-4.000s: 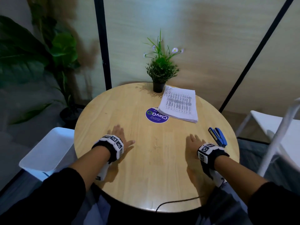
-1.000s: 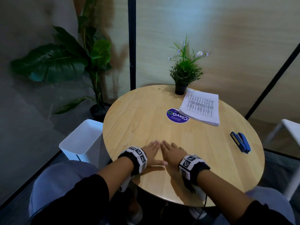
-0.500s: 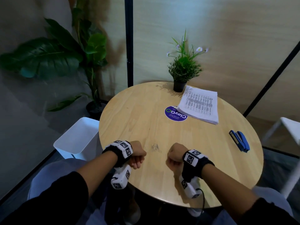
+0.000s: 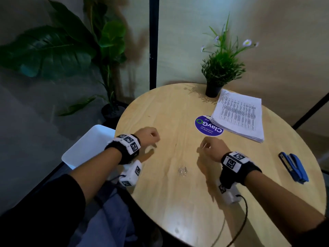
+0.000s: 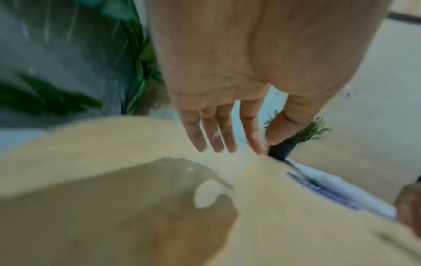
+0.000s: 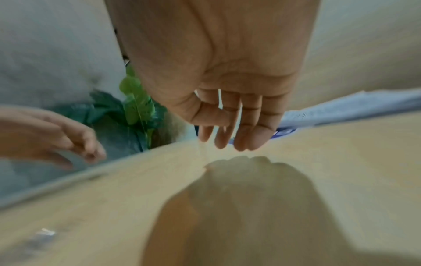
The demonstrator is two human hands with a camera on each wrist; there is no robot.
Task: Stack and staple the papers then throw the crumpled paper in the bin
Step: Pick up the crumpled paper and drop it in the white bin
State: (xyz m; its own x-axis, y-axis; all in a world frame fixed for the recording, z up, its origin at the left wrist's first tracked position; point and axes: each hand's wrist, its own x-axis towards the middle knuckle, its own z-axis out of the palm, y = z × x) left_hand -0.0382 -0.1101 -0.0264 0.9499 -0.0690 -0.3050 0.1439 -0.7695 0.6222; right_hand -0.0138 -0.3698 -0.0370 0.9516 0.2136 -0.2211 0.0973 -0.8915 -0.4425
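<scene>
A stack of printed papers lies at the far right of the round wooden table, and shows as a blurred white edge in the right wrist view. A blue stapler lies near the right rim. My left hand hovers over the table's left part, its fingers relaxed and pointing down, holding nothing. My right hand hovers mid-table, a short way from the papers, with its fingers loose and empty. No crumpled paper is in view.
A white bin stands on the floor left of the table. A small potted plant stands behind the papers, next to a purple round sticker. Loose staples lie between my hands. A large leafy plant fills the left background.
Half a second ago both hands were closed fists near the table's front edge. They have since moved forward and apart, and the fingers have loosened.
</scene>
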